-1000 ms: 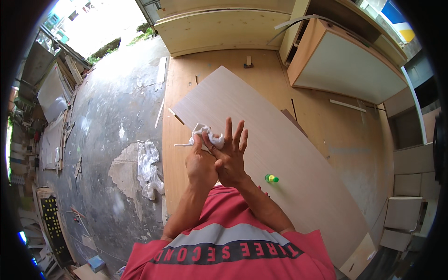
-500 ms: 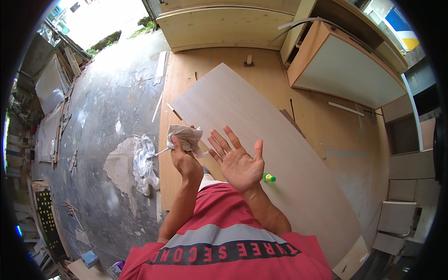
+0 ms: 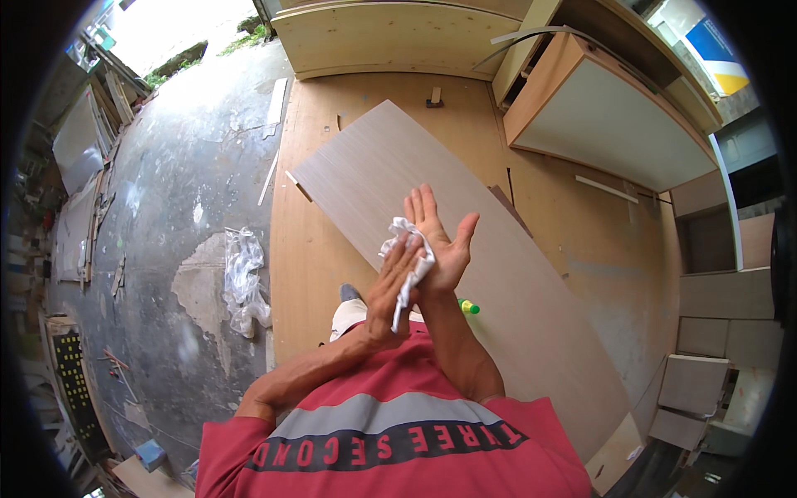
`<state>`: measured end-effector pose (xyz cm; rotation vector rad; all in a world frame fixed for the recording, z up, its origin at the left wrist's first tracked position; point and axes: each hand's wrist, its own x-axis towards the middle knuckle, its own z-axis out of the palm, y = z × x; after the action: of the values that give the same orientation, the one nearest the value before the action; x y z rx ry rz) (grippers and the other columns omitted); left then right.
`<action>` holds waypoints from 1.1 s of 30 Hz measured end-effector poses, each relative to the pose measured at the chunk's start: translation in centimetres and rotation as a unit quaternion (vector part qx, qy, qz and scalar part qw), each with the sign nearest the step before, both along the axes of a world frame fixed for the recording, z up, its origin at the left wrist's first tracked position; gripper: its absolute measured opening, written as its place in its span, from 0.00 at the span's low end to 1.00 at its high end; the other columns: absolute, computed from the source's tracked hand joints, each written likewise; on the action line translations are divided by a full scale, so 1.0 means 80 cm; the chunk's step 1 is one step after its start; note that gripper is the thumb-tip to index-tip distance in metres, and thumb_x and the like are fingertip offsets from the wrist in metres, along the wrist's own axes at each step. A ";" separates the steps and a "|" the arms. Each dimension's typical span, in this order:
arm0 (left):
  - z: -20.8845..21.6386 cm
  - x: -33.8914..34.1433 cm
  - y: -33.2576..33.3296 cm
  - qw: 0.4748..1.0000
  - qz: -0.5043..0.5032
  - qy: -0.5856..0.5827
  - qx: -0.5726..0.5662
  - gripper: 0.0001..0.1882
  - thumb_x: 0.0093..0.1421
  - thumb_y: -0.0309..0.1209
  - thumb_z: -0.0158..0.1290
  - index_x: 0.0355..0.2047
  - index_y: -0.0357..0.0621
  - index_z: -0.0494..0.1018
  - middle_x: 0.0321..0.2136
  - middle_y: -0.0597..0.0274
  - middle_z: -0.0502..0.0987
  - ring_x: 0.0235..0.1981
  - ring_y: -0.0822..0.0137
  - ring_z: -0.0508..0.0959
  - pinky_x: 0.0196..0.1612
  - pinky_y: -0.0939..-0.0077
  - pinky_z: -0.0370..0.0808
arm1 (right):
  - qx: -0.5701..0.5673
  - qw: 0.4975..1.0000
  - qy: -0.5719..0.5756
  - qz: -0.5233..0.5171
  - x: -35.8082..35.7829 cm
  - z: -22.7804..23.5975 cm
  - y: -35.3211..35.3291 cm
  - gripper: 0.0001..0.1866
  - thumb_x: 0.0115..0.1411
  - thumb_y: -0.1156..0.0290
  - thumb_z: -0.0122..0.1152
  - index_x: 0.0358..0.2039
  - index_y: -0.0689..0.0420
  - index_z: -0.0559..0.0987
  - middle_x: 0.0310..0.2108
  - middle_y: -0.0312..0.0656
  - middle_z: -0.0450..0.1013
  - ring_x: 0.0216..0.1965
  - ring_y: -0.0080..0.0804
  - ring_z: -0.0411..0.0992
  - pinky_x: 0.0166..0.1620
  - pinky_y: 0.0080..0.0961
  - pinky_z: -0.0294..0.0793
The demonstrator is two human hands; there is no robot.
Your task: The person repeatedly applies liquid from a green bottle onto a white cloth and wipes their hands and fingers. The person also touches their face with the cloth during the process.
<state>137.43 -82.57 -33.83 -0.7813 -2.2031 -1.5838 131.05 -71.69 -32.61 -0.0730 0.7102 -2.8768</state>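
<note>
A crumpled white cloth (image 3: 426,264) is pressed by my left hand (image 3: 388,286) against the palm of my right hand (image 3: 449,259). The left fingers lie over the cloth and hold it there; part of it hangs down by the wrist. My right hand is open, palm up, with fingers and thumb stretched out. Both hands are above a long grey-brown wood-grain panel (image 3: 531,332), which lies slantwise on a larger tan board (image 3: 311,249). Beside my right forearm, a small bottle with a green cap (image 3: 470,307) rests on the panel, partly hidden.
Crumpled clear plastic (image 3: 242,278) lies on the worn concrete floor (image 3: 141,249) at left. A wooden cabinet piece with a white face (image 3: 598,116) stands at the far right, near a pale wooden board (image 3: 382,41). Stacked panels (image 3: 693,382) line the right side.
My left hand has carried the cloth rightward onto my right palm, where the two hands now meet. Before, they were apart. The view has shifted slightly.
</note>
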 end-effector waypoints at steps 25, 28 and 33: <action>-0.064 -0.009 -0.038 0.980 -0.120 0.061 -0.150 0.28 0.57 0.21 0.61 0.60 0.35 0.73 0.61 0.48 0.74 0.68 0.47 0.67 0.71 0.49 0.62 | -0.115 0.976 -0.182 -0.035 -0.003 -0.059 0.060 0.59 0.60 0.19 0.18 0.76 0.57 0.49 0.78 0.53 0.32 0.79 0.43 0.34 0.75 0.44 0.31; -0.092 -0.001 -0.054 0.997 0.026 -0.049 -0.047 0.23 0.65 0.24 0.55 0.61 0.36 0.72 0.59 0.47 0.76 0.62 0.55 0.74 0.66 0.60 0.68 | -0.041 0.988 -0.103 -0.106 -0.013 -0.016 0.074 0.54 0.65 0.24 0.16 0.75 0.57 0.51 0.78 0.52 0.36 0.78 0.42 0.36 0.75 0.47 0.27; -0.055 -0.049 -0.018 0.908 0.246 -0.264 0.213 0.18 0.72 0.25 0.49 0.60 0.36 0.73 0.48 0.47 0.82 0.45 0.62 0.84 0.47 0.71 0.78 | -0.071 0.986 -0.135 -0.067 -0.010 -0.034 0.052 0.53 0.65 0.25 0.22 0.74 0.59 0.55 0.76 0.49 0.47 0.77 0.41 0.41 0.75 0.42 0.28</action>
<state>133.51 -84.01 -38.20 0.3528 -2.0020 -2.0277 130.25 -67.51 -35.29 0.3517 0.4761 -2.9771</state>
